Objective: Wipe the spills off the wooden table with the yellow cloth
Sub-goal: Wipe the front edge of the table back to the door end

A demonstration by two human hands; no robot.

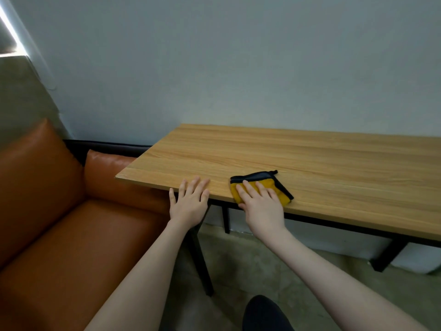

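A plain lounge or waiting corner: an orange leather sofa (59, 211) sits just left of a wooden table (310, 158) on black metal legs, a bare pale wall (238, 68) behind the table

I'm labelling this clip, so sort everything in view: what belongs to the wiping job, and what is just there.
Job:
yellow cloth, folded, under the right hand
wooden table
left hand, flat on the table's edge

Just there:
orange sofa
wall
floor

A big orange sofa (59, 223) sits on the left. A plain pale wall (238, 63) stands behind. The floor (250, 263) below is grey, with something dark (265, 314) at the bottom edge.
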